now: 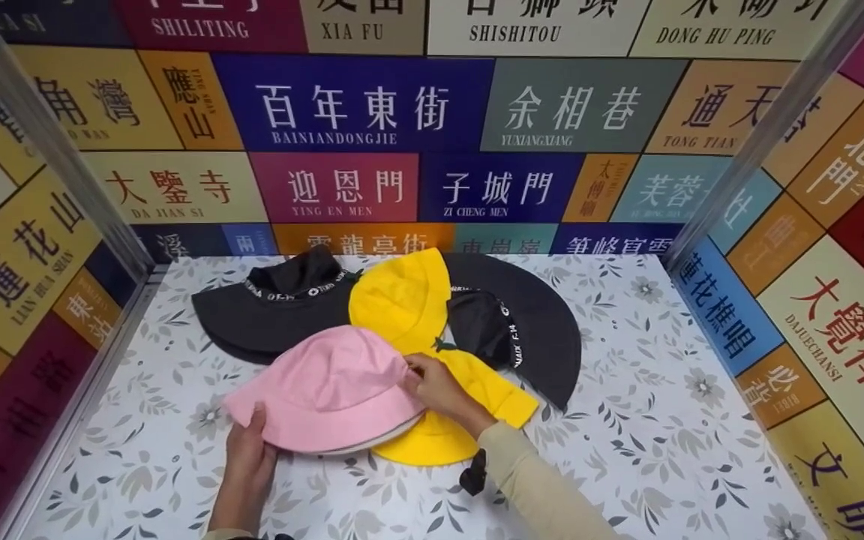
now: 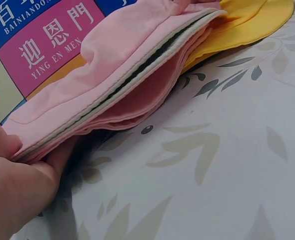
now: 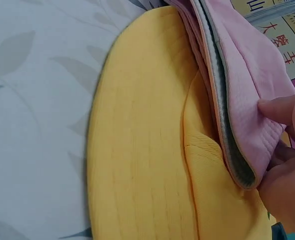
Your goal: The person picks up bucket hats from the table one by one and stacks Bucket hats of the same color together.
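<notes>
A pink bucket hat (image 1: 331,375), brim toward the near side, is held between the two hands. At its left end the left hand (image 1: 250,448) pinches the brim, thumb on top and fingers beneath, as the left wrist view shows. The right hand (image 1: 439,386) grips the hat's right side, its thumb on the pink cloth (image 3: 242,80) in the right wrist view. Along the near edge, a dark and a whitish layer show between the pink folds. Partly under the pink hat and right arm lies yellow cloth with a hat brim (image 1: 432,442).
Behind the pink hat lie a black wide-brimmed hat (image 1: 274,326) at left, more yellow hat cloth (image 1: 398,296) in the middle and another black hat (image 1: 548,330) at right. They rest on a floral-patterned tabletop (image 1: 672,450). Colourful sign-covered panels (image 1: 357,101) enclose the back and sides.
</notes>
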Demonstrator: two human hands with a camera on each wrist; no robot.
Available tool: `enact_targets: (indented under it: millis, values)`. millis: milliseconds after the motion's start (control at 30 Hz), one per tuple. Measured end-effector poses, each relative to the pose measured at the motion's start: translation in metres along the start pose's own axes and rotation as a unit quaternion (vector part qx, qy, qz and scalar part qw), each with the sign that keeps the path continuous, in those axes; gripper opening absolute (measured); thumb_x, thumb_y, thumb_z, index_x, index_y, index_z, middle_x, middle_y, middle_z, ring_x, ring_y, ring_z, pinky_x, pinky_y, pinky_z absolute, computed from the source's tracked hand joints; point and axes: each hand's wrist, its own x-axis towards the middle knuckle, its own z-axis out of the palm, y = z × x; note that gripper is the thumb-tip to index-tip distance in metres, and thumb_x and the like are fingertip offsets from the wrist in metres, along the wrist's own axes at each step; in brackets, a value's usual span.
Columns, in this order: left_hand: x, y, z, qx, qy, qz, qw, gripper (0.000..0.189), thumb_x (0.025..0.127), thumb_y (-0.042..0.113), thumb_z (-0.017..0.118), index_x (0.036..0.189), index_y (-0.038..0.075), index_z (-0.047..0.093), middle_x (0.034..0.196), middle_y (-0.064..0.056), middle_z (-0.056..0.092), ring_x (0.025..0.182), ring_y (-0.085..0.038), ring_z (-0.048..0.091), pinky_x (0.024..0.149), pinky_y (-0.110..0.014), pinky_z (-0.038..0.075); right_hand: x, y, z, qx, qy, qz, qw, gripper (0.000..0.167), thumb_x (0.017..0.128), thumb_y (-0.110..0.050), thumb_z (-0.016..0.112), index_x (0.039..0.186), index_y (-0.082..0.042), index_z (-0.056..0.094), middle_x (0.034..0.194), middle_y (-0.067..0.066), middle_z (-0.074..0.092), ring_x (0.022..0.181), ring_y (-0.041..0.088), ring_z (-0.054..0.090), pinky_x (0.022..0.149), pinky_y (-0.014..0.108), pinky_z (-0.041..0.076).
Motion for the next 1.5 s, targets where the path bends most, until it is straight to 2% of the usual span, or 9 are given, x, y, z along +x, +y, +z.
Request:
enact_targets:
  millis: [133, 267, 500, 633, 767, 933, 1067, 1267, 1500]
  values:
    - [-0.001, -0.001, -0.001, 0.010, 0.011, -0.001, 0.9999, 0.068, 0.103, 0.008, 0.052, 0.159, 0.016, 0.015, 0.145, 0.001, 0.041, 0.115, 0.002, 0.055, 0.103, -0.015, 0.047, 0.000, -0.001, 0.003, 0.002, -0.010, 0.035, 0.9993, 0.039, 0.098, -0.024, 0.065, 0.134, -0.010, 0.059, 0.123, 0.004, 0.064, 0.108, 0.020, 0.057, 0.106, 0.041, 0.051]
    - [-0.001, -0.002, -0.002, 0.022, 0.017, 0.000, 0.9996, 0.069, 0.099, -0.003, 0.052, 0.156, 0.014, 0.018, 0.135, 0.004, 0.045, 0.108, 0.001, 0.058, 0.097, -0.015, 0.051, 0.002, -0.001, 0.008, -0.011, -0.015, 0.046, 0.9988, 0.055, 0.089, -0.037, 0.075, 0.134, -0.010, 0.057, 0.126, 0.004, 0.064, 0.112, 0.021, 0.057, 0.111, 0.043, 0.047]
    - [-0.001, -0.005, 0.000, 0.026, 0.022, 0.015, 0.9993, 0.062, 0.099, -0.002, 0.049, 0.155, 0.009, 0.024, 0.122, 0.007, 0.053, 0.103, 0.001, 0.059, 0.094, -0.016, 0.053, 0.004, -0.006, 0.010, -0.015, -0.008, 0.035, 0.9993, 0.054, 0.085, -0.027, 0.081, 0.131, -0.006, 0.062, 0.125, 0.008, 0.067, 0.110, 0.022, 0.060, 0.110, 0.044, 0.048]
    - [-0.001, -0.004, 0.002, 0.022, 0.025, 0.027, 0.9991, 0.059, 0.099, -0.002, 0.050, 0.153, 0.007, 0.027, 0.117, 0.009, 0.054, 0.101, 0.002, 0.059, 0.093, -0.014, 0.052, 0.003, -0.009, 0.007, -0.012, -0.022, 0.035, 0.9991, 0.050, 0.084, -0.023, 0.080, 0.128, -0.004, 0.065, 0.123, 0.009, 0.069, 0.106, 0.021, 0.061, 0.109, 0.043, 0.048]
    - [-0.004, -0.002, 0.005, -0.006, 0.024, 0.033, 0.9992, 0.051, 0.099, -0.002, 0.052, 0.146, 0.011, 0.036, 0.114, 0.012, 0.058, 0.103, 0.002, 0.059, 0.094, -0.013, 0.052, 0.001, -0.012, 0.003, 0.003, -0.057, 0.036, 0.9977, 0.052, 0.086, -0.024, 0.077, 0.133, -0.008, 0.062, 0.125, 0.007, 0.068, 0.105, 0.020, 0.059, 0.111, 0.043, 0.047]
    - [-0.009, 0.002, 0.013, -0.068, 0.005, 0.054, 0.9962, 0.040, 0.096, -0.006, 0.056, 0.131, 0.011, 0.044, 0.107, 0.010, 0.064, 0.101, -0.001, 0.063, 0.091, -0.016, 0.054, -0.005, -0.015, -0.008, 0.032, -0.108, 0.007, 0.9936, 0.064, 0.086, -0.033, 0.077, 0.141, -0.010, 0.054, 0.130, 0.007, 0.065, 0.108, 0.018, 0.058, 0.111, 0.040, 0.045]
    - [-0.012, 0.005, 0.020, -0.089, -0.018, 0.056, 0.9943, 0.039, 0.095, -0.007, 0.058, 0.127, 0.011, 0.046, 0.108, 0.008, 0.067, 0.102, -0.003, 0.065, 0.092, -0.017, 0.055, -0.007, -0.015, -0.017, 0.073, -0.139, 0.027, 0.9873, 0.070, 0.085, -0.036, 0.079, 0.143, -0.011, 0.050, 0.129, 0.006, 0.063, 0.109, 0.017, 0.056, 0.109, 0.034, 0.043]
    - [-0.013, 0.005, 0.029, -0.047, -0.043, 0.054, 0.9965, 0.039, 0.096, -0.005, 0.058, 0.130, 0.010, 0.044, 0.112, 0.008, 0.064, 0.104, -0.003, 0.063, 0.094, -0.018, 0.054, -0.009, -0.011, -0.025, 0.085, -0.122, 0.060, 0.9870, 0.056, 0.084, -0.028, 0.079, 0.132, -0.007, 0.060, 0.116, 0.004, 0.066, 0.098, 0.014, 0.059, 0.096, 0.023, 0.047]
    - [-0.009, 0.001, 0.036, -0.010, -0.050, 0.036, 0.9981, 0.048, 0.097, -0.001, 0.060, 0.139, 0.010, 0.039, 0.122, 0.007, 0.059, 0.113, -0.003, 0.059, 0.101, -0.019, 0.050, -0.020, -0.006, -0.039, 0.068, -0.086, 0.005, 0.9940, 0.032, 0.087, -0.020, 0.075, 0.111, -0.001, 0.069, 0.092, 0.001, 0.066, 0.080, 0.012, 0.059, 0.077, 0.022, 0.051]
